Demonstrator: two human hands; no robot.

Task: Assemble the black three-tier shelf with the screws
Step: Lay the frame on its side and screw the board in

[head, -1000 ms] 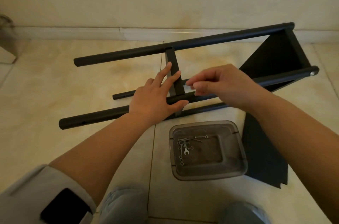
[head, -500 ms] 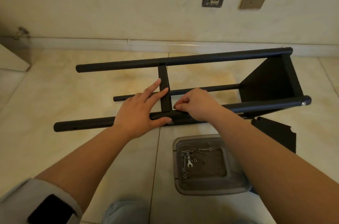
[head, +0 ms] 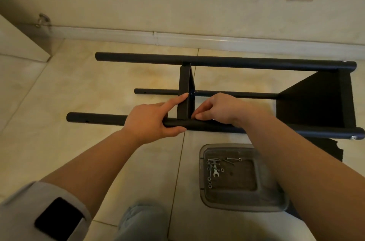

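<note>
Change: since a second ago the right hand (head: 219, 109) has come down from above the near pole (head: 102, 119) to the joint where the middle panel (head: 185, 92) meets it; the view has tilted downward as well.
Meaning: judged, a screw is being set or started at this joint; the screw itself cannot be seen.
Left hand (head: 152, 121): thumb and fingers wrap the near pole, index finger extended against the panel edge, steadying both.
Right hand: fingertips pinched together at the joint; what they pinch cannot be told.
Shelf (head: 316, 100): lies on its side on the floor, before the wall.
Poles: three, all lying level.
Panels: two on the frame, one at the right end; a third, loose (head: 197, 151), lies under the right forearm.
Tray (head: 266, 197): one, near the knees, holding several screws (head: 210, 162) and one small spanner (head: 215, 171).
</note>
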